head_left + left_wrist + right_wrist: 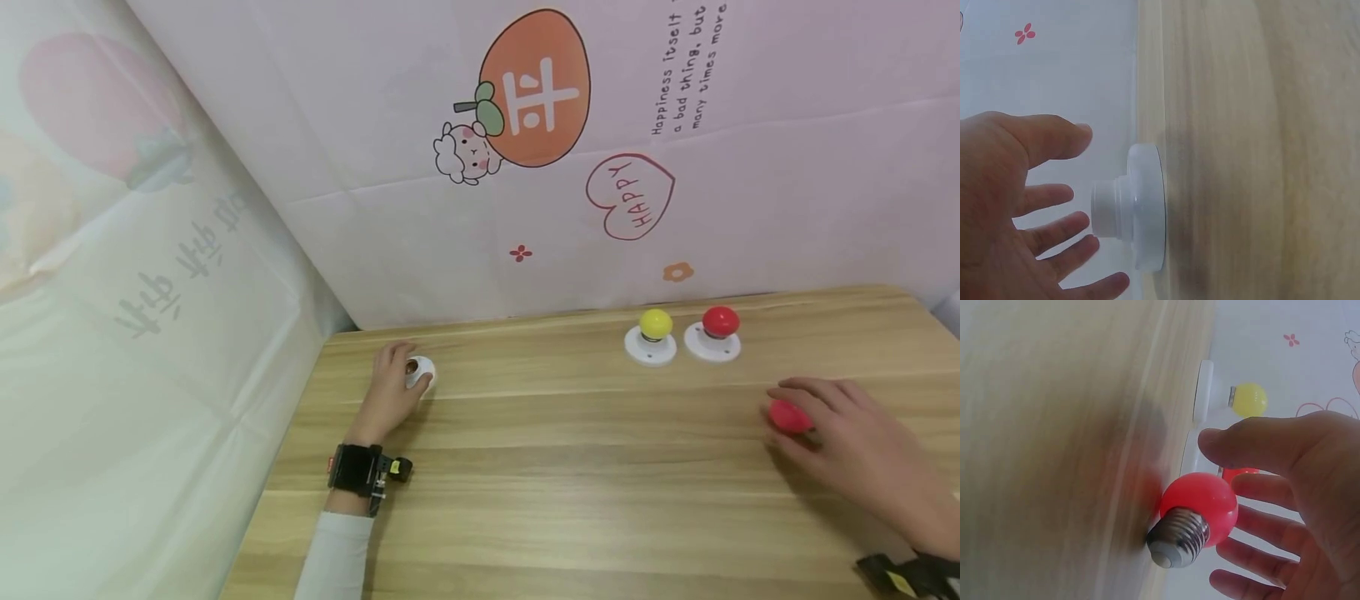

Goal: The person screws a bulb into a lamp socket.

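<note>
At the table's left, a white lamp holder [424,367] stands upright with its socket facing up and no bulb in it. My left hand [390,387] hovers around it; in the left wrist view thumb and fingers are spread, apart from the lamp holder [1146,209]. On the right, a loose red light bulb [787,416] lies on the table, its metal screw base toward the right wrist camera. My right hand [855,437] reaches over the red bulb [1200,503], thumb and fingers parted around it. Whether a fingertip touches the bulb I cannot tell.
At the back right of the wooden table [525,467] stand two white lamp holders, one with a yellow bulb [656,323], the other with a red bulb [721,322]. A printed cloth [390,250] hangs behind the table's back edge, another at the left.
</note>
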### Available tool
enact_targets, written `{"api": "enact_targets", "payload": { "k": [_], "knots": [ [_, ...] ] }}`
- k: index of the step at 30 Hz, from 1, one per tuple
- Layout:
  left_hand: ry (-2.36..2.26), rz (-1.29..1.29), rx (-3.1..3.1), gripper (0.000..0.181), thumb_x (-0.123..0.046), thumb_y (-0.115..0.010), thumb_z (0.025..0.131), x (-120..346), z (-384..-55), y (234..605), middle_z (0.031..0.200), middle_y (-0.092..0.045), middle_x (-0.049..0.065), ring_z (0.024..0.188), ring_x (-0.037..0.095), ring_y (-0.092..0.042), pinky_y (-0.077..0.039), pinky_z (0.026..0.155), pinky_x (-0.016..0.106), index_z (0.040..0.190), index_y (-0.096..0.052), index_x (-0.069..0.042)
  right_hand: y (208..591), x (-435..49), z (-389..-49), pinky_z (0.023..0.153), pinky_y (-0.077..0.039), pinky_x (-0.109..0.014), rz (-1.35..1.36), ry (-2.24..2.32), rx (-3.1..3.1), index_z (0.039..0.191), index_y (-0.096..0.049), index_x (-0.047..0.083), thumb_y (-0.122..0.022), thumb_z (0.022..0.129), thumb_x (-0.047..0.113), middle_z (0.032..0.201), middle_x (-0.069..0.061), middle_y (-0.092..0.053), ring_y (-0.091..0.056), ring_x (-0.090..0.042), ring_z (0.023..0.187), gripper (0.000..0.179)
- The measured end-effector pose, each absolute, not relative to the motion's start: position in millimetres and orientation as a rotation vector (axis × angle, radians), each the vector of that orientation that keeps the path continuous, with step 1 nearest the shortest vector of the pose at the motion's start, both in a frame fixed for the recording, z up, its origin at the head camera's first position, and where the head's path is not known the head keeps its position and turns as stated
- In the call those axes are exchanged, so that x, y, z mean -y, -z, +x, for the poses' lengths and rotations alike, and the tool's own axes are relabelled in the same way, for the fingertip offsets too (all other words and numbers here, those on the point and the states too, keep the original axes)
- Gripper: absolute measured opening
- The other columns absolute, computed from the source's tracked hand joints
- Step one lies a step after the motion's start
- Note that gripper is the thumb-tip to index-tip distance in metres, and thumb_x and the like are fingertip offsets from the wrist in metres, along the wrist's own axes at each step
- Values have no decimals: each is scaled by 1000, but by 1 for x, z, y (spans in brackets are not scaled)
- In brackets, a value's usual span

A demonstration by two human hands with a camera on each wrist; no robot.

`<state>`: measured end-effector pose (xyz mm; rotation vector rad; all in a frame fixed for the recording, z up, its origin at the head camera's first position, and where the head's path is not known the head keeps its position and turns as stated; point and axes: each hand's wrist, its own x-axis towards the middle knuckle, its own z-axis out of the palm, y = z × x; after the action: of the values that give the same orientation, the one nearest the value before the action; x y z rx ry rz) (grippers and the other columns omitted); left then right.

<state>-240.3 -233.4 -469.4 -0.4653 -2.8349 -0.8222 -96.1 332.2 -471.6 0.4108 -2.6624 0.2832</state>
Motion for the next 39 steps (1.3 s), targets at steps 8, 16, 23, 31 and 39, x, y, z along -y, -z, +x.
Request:
{"api": "enact_targets", "payload": {
  "k": [8, 16, 23, 31, 39],
  "knots": [
    [763, -380, 2924, 71, -28, -66, 91, 234, -240, 470, 144, -34, 22, 131, 34, -32, -36, 106, 49, 147, -32, -2, 477, -336, -96, 85, -40, -61, 381, -272, 2707, 116, -62, 2, -87, 57, 26, 116, -23, -56, -46, -43, 104, 69],
    [729, -325, 2985, 66, -28, -66, 91, 234, -242, 475, 142, -40, 16, 130, 31, -36, -37, 106, 47, 144, -38, -3, 480, -338, -96, 82, -41, -63, 373, -297, 2742, 118, -61, 2, -86, 59, 23, 116, -24, -56, -45, -44, 105, 68],
    [716, -309, 3015, 68, -28, -68, 89, 234, -241, 476, 142, -39, 18, 130, 32, -34, -38, 105, 47, 145, -37, -3, 481, -337, -97, 81, -42, -63, 362, -303, 2771, 119, -59, 0, -86, 59, 17, 117, -25, -54, -44, -44, 105, 67],
    [787, -329, 3016, 72, -23, -75, 83, 231, -240, 474, 137, -46, 21, 124, 34, -42, -41, 102, 48, 142, -41, -1, 484, -339, -97, 79, -43, -62, 373, -347, 2721, 117, -60, 1, -83, 62, 11, 114, -24, -57, -49, -44, 103, 60],
    [779, -317, 3041, 72, -28, -77, 82, 229, -237, 473, 138, -44, 19, 124, 32, -42, -41, 102, 46, 140, -43, -2, 482, -337, -97, 75, -46, -60, 370, -381, 2707, 113, -60, 3, -81, 64, 10, 109, -23, -60, -56, -43, 97, 54]
  ]
}}
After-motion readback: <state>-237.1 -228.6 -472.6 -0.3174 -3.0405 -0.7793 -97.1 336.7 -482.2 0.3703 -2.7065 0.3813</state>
